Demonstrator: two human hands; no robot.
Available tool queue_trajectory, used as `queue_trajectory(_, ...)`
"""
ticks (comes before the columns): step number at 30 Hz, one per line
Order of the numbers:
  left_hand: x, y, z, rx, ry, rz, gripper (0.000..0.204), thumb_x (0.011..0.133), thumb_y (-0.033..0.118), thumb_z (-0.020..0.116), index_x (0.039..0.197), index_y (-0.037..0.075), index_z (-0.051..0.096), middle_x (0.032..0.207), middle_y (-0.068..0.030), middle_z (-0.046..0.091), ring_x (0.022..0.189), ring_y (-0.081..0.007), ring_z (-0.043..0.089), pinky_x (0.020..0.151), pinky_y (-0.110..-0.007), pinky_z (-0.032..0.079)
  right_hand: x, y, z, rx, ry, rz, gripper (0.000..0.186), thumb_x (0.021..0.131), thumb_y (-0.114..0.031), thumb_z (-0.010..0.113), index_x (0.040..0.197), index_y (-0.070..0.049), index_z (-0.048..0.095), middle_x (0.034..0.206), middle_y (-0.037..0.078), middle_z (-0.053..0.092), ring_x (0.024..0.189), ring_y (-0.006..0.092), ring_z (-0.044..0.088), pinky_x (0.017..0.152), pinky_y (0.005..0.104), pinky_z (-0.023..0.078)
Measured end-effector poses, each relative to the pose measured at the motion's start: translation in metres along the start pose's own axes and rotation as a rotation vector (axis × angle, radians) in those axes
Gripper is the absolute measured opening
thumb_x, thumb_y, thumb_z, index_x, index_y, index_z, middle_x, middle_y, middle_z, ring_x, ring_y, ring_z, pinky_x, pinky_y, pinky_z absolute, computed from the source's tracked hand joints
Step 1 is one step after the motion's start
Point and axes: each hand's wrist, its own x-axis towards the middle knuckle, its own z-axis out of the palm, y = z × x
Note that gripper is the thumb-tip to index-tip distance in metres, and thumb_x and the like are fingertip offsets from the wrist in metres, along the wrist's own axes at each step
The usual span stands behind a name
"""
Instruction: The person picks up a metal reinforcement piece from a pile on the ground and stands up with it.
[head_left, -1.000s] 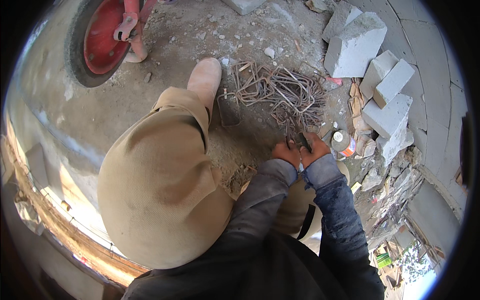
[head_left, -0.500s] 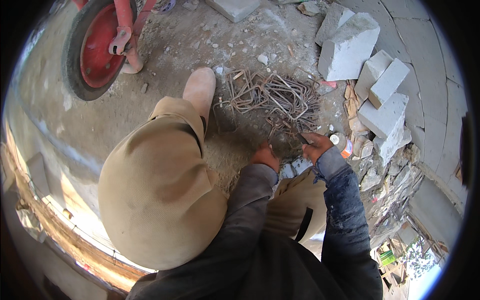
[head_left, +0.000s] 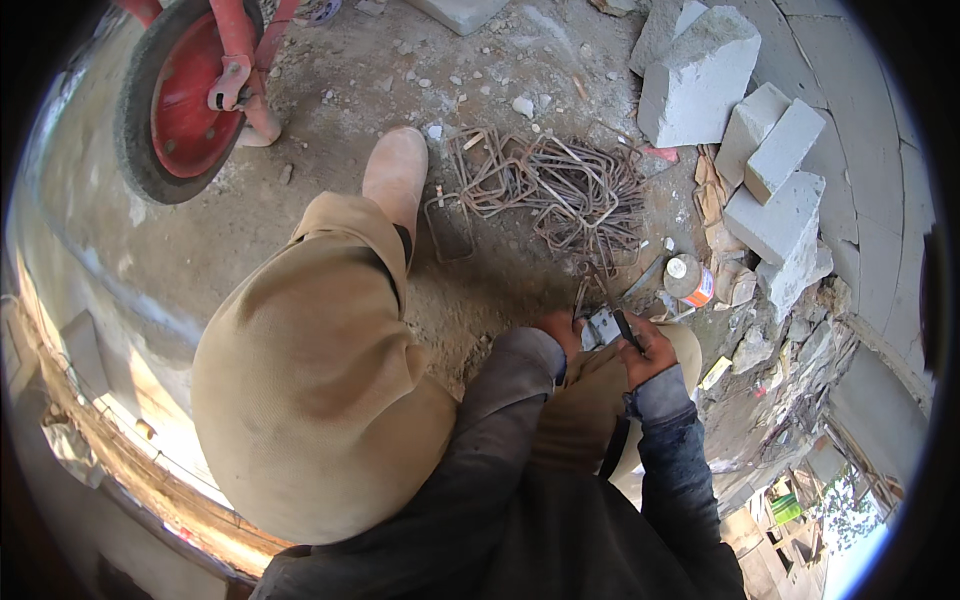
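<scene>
My right hand [head_left: 652, 354] is closed round the black handle of a tool [head_left: 627, 328]; a thin rusty shaft runs from it toward the pile, its exact kind unclear. My left hand [head_left: 562, 332] is close by on the left, fingers curled, what it holds hidden. A thin bent rod [head_left: 581, 292] rises just beyond its fingers. Between the hands shows a pale, spotted surface [head_left: 604, 327]. Ahead of both hands lies a tangled heap of rusty bent steel stirrups [head_left: 570, 185], with a single stirrup [head_left: 449, 228] at its left side.
A bottle with an orange label [head_left: 690, 280] stands right of my hands, beside a flat grey strip [head_left: 643, 277]. Pale blocks [head_left: 698, 80] and rubble line the right. A red wheelbarrow wheel [head_left: 185, 95] is at upper left. My boot [head_left: 397, 170] stands left of the heap.
Both hands have drawn back from the heap toward my body, the left also moving right. The black handle and the pale surface now show more fully. The heap looks unchanged.
</scene>
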Motion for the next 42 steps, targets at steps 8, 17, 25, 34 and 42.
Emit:
queue_trajectory(8, 0.009, 0.026, -0.008, -0.314, 0.173, 0.006, 0.031, 0.084, 0.029, 0.049, 0.076, -0.001, 0.056, 0.068, -0.0205, 0.057, 0.069, -0.0388, 0.055, 0.062, -0.044, 0.043, 0.038, -0.040, -0.009, -0.163, -0.001, -0.042, 0.033, 0.072, -0.005, 0.055, 0.106, -0.002, 0.054, 0.096, 0.020, 0.059, 0.087, 0.0338, 0.058, 0.076, 0.0357, 0.046)
queue_trajectory(17, 0.022, 0.030, 0.001, -0.597, 0.133, -0.041, 0.025, 0.084, 0.020, 0.050, 0.072, -0.001, 0.054, 0.055, -0.0117, 0.054, 0.049, -0.0213, 0.053, 0.050, -0.037, 0.042, 0.064, -0.067, -0.008, -0.388, -0.030, -0.068, 0.032, 0.072, -0.005, 0.053, 0.103, 0.002, 0.054, 0.076, 0.017, 0.059, 0.063, 0.0232, 0.059, 0.061, 0.0322, 0.047)
queue_trajectory(25, 0.016, 0.065, -0.022, -1.254, 0.123, -0.228, 0.022, 0.078, 0.017, 0.053, 0.067, -0.002, 0.057, 0.048, -0.0085, 0.049, 0.036, -0.0169, 0.043, 0.038, -0.033, 0.034, 0.093, -0.121, -0.015, -0.780, -0.236, 0.110, 0.031, 0.072, -0.012, 0.052, 0.101, -0.001, 0.057, 0.099, 0.022, 0.056, 0.095, 0.0348, 0.053, 0.084, 0.0377, 0.041)
queue_trajectory(34, 0.021, 0.024, -0.044, -1.298, -0.108, -0.163, 0.019, 0.075, 0.015, 0.054, 0.069, -0.002, 0.058, 0.048, -0.0088, 0.049, 0.036, -0.0157, 0.043, 0.036, -0.030, 0.033, 0.085, -0.126, -0.004, -0.813, -0.218, 0.026, 0.029, 0.073, -0.011, 0.052, 0.099, 0.001, 0.056, 0.090, 0.025, 0.058, 0.084, 0.0379, 0.056, 0.076, 0.0414, 0.045)
queue_trajectory(42, 0.069, -0.029, 0.022, -0.339, 0.783, 0.711, 0.020, 0.075, 0.019, 0.052, 0.073, 0.001, 0.061, 0.049, -0.0089, 0.049, 0.037, -0.0204, 0.042, 0.037, -0.033, 0.034, 0.073, -0.131, 0.039, -0.667, -0.221, 0.042, 0.032, 0.073, -0.012, 0.050, 0.102, 0.002, 0.052, 0.082, 0.026, 0.058, 0.082, 0.0396, 0.057, 0.074, 0.0433, 0.045)
